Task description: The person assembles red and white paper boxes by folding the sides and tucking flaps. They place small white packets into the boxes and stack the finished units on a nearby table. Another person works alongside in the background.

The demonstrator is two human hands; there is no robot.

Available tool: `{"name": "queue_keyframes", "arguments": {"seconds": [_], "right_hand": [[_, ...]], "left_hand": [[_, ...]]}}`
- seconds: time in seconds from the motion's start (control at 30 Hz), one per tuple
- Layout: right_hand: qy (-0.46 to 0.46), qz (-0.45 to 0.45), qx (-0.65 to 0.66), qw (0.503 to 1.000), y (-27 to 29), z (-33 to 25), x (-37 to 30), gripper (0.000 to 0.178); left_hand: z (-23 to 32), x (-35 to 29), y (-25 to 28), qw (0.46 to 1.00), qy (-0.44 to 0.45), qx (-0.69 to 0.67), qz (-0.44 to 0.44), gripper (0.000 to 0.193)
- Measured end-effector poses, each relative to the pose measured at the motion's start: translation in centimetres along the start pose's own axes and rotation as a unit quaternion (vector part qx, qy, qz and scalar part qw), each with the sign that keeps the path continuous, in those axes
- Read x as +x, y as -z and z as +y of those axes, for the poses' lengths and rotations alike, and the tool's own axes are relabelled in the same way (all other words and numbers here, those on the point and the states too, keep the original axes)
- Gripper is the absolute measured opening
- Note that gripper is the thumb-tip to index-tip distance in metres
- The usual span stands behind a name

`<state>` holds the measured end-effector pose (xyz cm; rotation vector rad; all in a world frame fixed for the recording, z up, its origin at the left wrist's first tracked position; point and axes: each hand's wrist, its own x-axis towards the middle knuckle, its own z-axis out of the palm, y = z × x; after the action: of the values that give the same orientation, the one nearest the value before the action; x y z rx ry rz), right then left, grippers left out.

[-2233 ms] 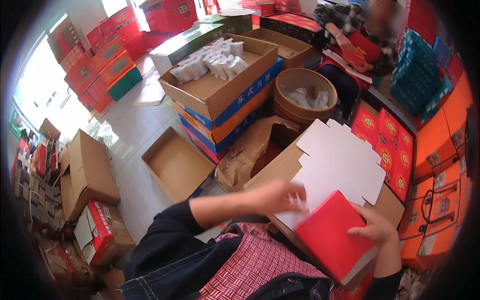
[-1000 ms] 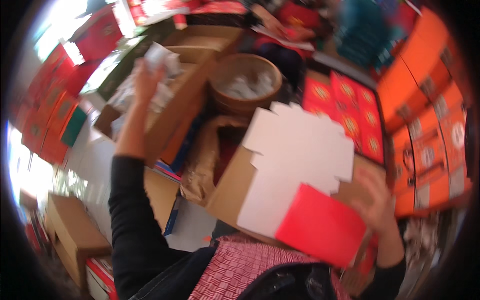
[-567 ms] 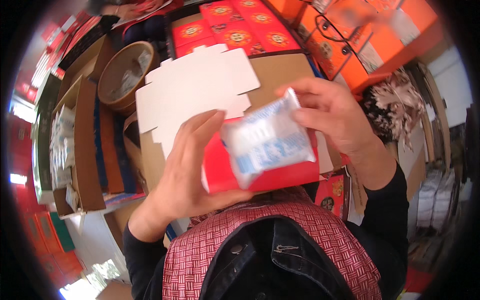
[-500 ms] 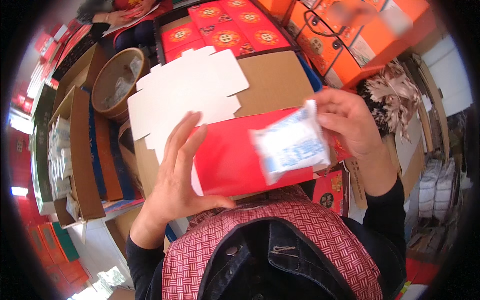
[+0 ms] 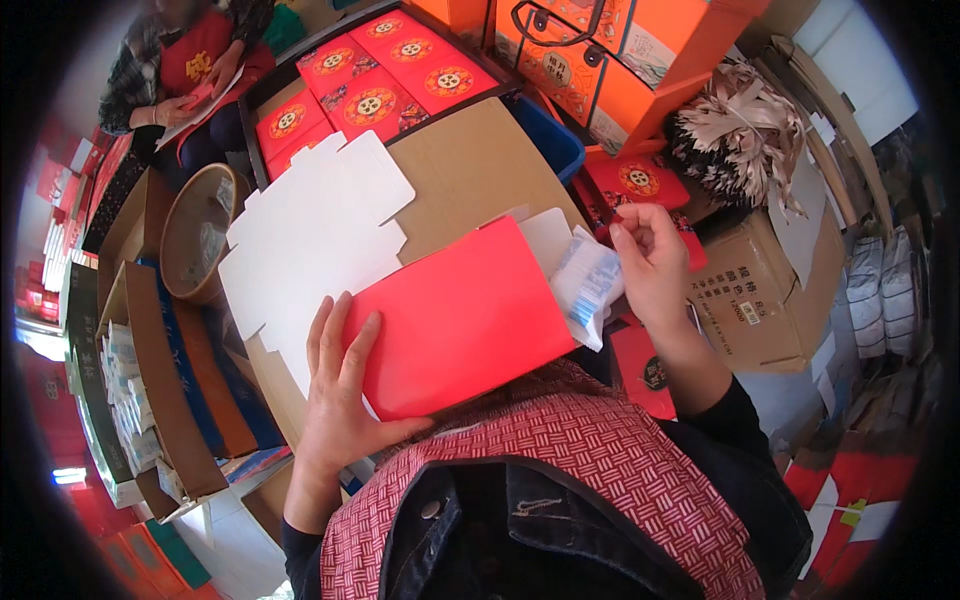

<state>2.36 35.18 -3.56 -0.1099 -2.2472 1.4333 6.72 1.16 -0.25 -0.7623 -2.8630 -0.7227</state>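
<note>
A flat red box (image 5: 460,320) lies tilted in front of me on brown cardboard. My left hand (image 5: 345,385) grips its left end, fingers spread over the top and thumb along the near edge. At the box's right end, a white flap (image 5: 546,240) stands out. A white packet with blue print (image 5: 588,283) sits at that end, its left part hidden by the box. Beside the packet is my right hand (image 5: 650,255), thumb and forefinger pinched together. A dark red edge shows at these fingertips, but what they hold is unclear.
An unfolded white carton (image 5: 310,235) lies at the left. Behind are a tray of red boxes (image 5: 375,100), a blue bin (image 5: 545,140) and orange gift bags (image 5: 600,60). A round tub (image 5: 200,235) and a carton of packets (image 5: 125,400) stand left. Another person sits far left.
The packet has gone from my right hand to the right end of the red box. My right fingers have let go of it and now pinch together just above.
</note>
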Motion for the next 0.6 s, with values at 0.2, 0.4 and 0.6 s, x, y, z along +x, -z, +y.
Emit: {"name": "queue_keyframes", "arguments": {"seconds": [0.2,0.4,0.6], "right_hand": [[0.114,-0.168,-0.004,0.979,-4.3,-3.1,2.5,0.007],[-0.053,-0.141,0.069,0.986,1.7,-3.9,-1.4,0.019],[-0.311,-0.326,0.238,0.861,-0.2,-6.5,-6.1,0.035]], "left_hand": [[1.6,-0.2,-1.0,0.999,0.030,0.020,0.035,0.106],[-0.3,-0.6,-0.4,0.984,0.080,-0.104,0.121,0.069],[-1.9,1.6,-2.2,0.940,0.169,-0.293,0.053,0.033]]}}
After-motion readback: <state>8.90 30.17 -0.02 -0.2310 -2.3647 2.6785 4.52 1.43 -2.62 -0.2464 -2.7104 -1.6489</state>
